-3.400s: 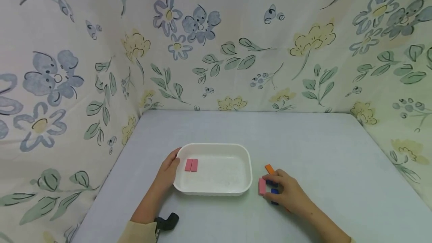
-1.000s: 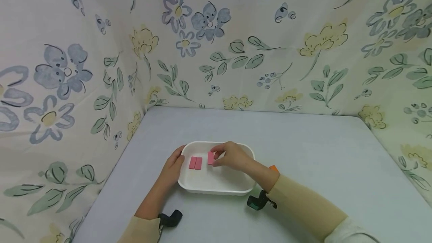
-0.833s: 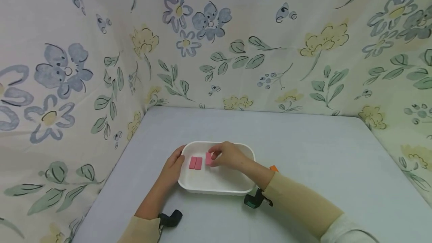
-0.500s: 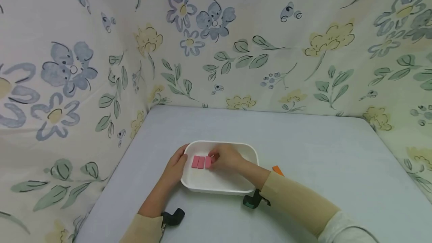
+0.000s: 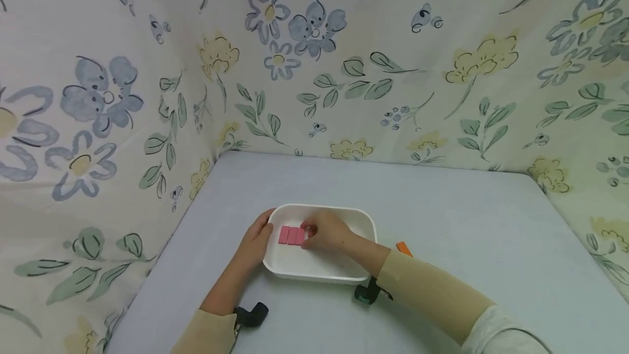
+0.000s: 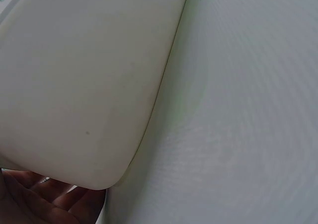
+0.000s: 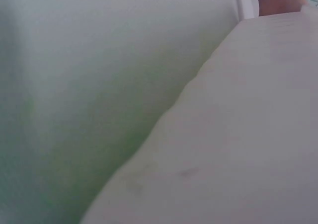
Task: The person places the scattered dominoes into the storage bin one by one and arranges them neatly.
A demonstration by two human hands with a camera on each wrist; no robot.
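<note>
A white plastic tray [image 5: 297, 264] stands on the table, its long side facing me. My left hand [image 5: 256, 239] grips its left end, thumb at the rim and fingers outside the wall. In the left wrist view, that hand's curled fingers [image 6: 54, 199] show below the tray's wall [image 6: 89, 85]. Inside the tray, two flat pink blocks [image 5: 288, 235] lie side by side at the left. A third pink block [image 5: 300, 236] sits against their right side, pinched between the thumb and fingers of my right hand [image 5: 328, 232]. The right wrist view shows mostly tray wall [image 7: 238, 134].
An orange block [image 5: 404, 248] lies on the table right of the tray, partly hidden by my right forearm. Black wrist cameras [image 5: 253, 316] hang from both wrists. A floral cloth [image 5: 344, 70] rises behind the white table [image 5: 442, 195] and at its sides.
My right hand has brought the third pink block from the table at the right into the tray, then leftward against the other two. My left hand has kept its hold on the tray.
</note>
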